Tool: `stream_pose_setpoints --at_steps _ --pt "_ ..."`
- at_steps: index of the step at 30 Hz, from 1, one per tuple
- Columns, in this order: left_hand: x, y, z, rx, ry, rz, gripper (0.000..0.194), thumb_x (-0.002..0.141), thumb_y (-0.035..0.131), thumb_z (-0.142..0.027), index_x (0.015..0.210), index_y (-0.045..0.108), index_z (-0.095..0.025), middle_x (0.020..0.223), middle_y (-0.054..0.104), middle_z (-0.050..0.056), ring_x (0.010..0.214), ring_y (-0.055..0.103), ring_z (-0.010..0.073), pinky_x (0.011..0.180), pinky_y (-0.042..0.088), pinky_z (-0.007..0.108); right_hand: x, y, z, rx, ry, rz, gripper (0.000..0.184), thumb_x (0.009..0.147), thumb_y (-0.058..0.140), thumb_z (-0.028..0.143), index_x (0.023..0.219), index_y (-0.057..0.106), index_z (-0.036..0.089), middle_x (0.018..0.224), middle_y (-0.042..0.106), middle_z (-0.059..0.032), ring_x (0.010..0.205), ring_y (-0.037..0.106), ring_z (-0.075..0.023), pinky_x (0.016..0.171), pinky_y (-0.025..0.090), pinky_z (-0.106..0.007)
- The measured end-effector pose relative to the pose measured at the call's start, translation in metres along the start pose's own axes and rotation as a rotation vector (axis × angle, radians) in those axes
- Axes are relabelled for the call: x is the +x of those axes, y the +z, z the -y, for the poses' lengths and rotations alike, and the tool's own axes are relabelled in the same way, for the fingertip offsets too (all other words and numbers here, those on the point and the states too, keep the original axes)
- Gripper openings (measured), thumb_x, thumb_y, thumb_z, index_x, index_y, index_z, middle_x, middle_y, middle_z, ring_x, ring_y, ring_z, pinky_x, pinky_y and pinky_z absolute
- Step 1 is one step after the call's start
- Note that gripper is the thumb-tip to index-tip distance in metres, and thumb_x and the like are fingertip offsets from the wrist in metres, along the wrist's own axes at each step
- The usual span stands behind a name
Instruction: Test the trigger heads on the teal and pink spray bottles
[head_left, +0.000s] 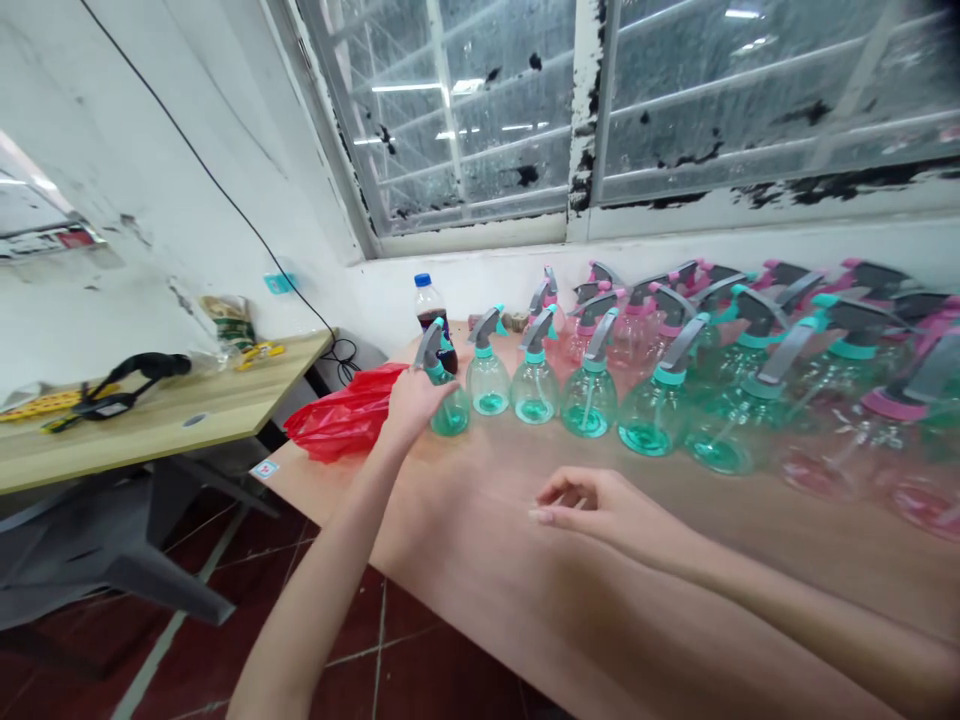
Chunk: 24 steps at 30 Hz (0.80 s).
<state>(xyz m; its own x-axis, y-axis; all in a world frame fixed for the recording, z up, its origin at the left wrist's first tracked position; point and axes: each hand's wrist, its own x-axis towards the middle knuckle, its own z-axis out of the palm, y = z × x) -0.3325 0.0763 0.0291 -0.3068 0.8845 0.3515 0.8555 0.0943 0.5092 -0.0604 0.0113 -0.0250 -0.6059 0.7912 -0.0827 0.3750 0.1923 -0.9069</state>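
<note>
My left hand is closed around the neck of a green spray bottle, the leftmost in the front row. The bottle stands upright, its grey trigger head showing above my fingers. My right hand is held low over the table, in front of the row. Its fingers curl loosely with a gap to the thumb, and I see nothing in them. Nearest to it are more green spray bottles, such as one with a grey and turquoise head.
A red plastic bag lies left of the bottles. Behind the held bottle stands a dark drink bottle with a blue cap. Several pink spray bottles crowd the right side. Another table and a grey chair are at left.
</note>
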Motion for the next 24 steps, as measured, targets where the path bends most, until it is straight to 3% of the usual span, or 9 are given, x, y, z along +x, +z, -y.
stream_pose_setpoints --at_steps 4,7,11,16,19,24 --pt "-0.052 -0.011 -0.021 0.14 0.031 0.046 0.038 0.079 0.07 -0.041 0.109 0.065 -0.018 0.112 0.068 0.016 0.11 0.061 0.0398 0.089 0.048 0.045 -0.006 -0.007 -0.011 -0.063 -0.017 -0.054 0.042 0.077 0.068 0.058 0.094 0.067 0.02 0.089 0.071 -0.0068 0.079 0.066 -0.022 0.072 0.051 -0.037" --pt "-0.093 -0.007 -0.037 0.196 0.03 0.071 0.049 0.081 0.065 -0.05 0.113 0.062 -0.013 0.109 0.067 0.02 0.102 0.063 0.0426 0.083 0.05 0.05 -0.015 -0.01 -0.023 -0.178 -0.111 -0.129 0.049 0.077 0.067 0.058 0.105 0.063 0.019 0.107 0.069 -0.0115 0.095 0.065 -0.0264 0.081 0.051 -0.042" --pt "-0.138 0.014 -0.063 0.288 0.122 0.074 0.057 0.081 0.058 -0.065 0.105 0.061 -0.014 0.096 0.068 0.016 0.088 0.068 0.0356 0.075 0.053 0.043 -0.03 -0.011 -0.041 -0.334 -0.23 -0.218 0.076 0.07 0.072 0.061 0.131 0.051 0.02 0.132 0.058 -0.0159 0.122 0.054 -0.0337 0.099 0.043 -0.052" --pt "-0.174 0.047 -0.106 0.282 0.281 0.093 0.057 0.078 0.06 -0.066 0.1 0.06 -0.014 0.088 0.067 0.011 0.08 0.068 0.0297 0.066 0.053 0.037 -0.056 -0.023 -0.059 -0.354 -0.288 -0.263 0.104 0.061 0.08 0.059 0.145 0.034 0.02 0.145 0.047 -0.0183 0.132 0.044 -0.0367 0.106 0.036 -0.056" --pt "-0.187 0.061 -0.135 0.188 0.404 0.149 0.053 0.079 0.062 -0.064 0.098 0.059 -0.014 0.09 0.065 0.01 0.083 0.067 0.0288 0.068 0.054 0.038 -0.076 -0.039 -0.067 -0.315 -0.305 -0.317 0.101 0.061 0.082 0.053 0.144 0.034 0.019 0.142 0.05 -0.0186 0.131 0.045 -0.0367 0.105 0.037 -0.056" --pt "-0.196 0.082 -0.173 -0.056 0.498 0.231 0.049 0.074 0.07 -0.058 0.096 0.059 -0.016 0.093 0.062 0.009 0.091 0.064 0.0293 0.079 0.054 0.045 -0.112 -0.065 -0.078 -0.255 -0.277 -0.377 0.074 0.068 0.079 0.042 0.131 0.046 0.022 0.125 0.061 -0.0122 0.117 0.056 -0.0322 0.098 0.044 -0.052"
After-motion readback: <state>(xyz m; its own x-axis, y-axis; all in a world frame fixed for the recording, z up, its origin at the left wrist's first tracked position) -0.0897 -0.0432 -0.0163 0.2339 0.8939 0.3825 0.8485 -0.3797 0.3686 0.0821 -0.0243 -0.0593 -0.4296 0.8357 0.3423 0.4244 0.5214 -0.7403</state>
